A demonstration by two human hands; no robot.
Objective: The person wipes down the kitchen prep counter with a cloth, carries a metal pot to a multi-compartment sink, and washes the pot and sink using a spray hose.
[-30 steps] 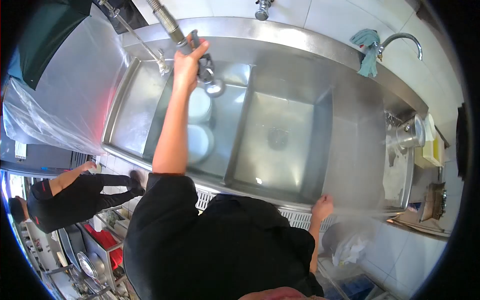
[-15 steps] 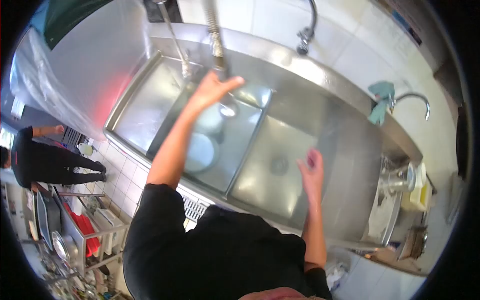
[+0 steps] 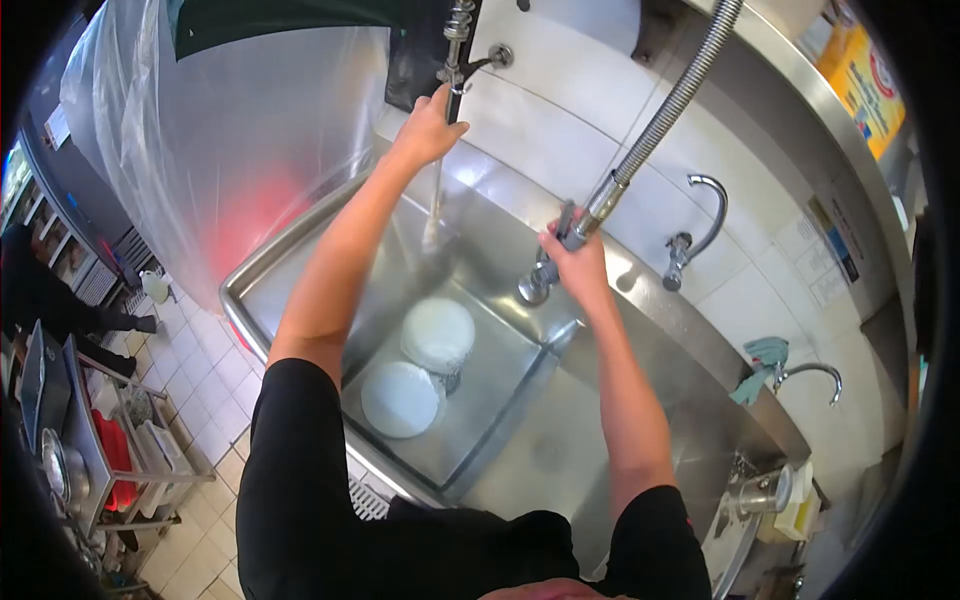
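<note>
My right hand (image 3: 580,258) is closed around the spray nozzle (image 3: 538,282), which hangs from a coiled metal hose (image 3: 672,110) over the sink's far rim. My left hand (image 3: 430,132) reaches to the wall faucet (image 3: 457,45) and is closed at its lower part, its fingers partly hidden. A thin water stream (image 3: 434,205) falls below that hand. Two round white dishes, a farther one (image 3: 438,335) and a nearer one (image 3: 400,400), lie in the left sink basin (image 3: 480,420), touching or slightly overlapping.
Another basin (image 3: 540,450) adjoins on the right. A curved tap (image 3: 700,235) is on the wall, and a green cloth (image 3: 762,365) hangs by another tap. Plastic sheeting (image 3: 300,130) hangs at left. A person in black (image 3: 50,290) stands beyond a metal cart (image 3: 110,430).
My left hand has gone from the spray nozzle to the wall faucet. My right hand, open over the right basin before, now grips the nozzle. The view has shifted toward the wall.
</note>
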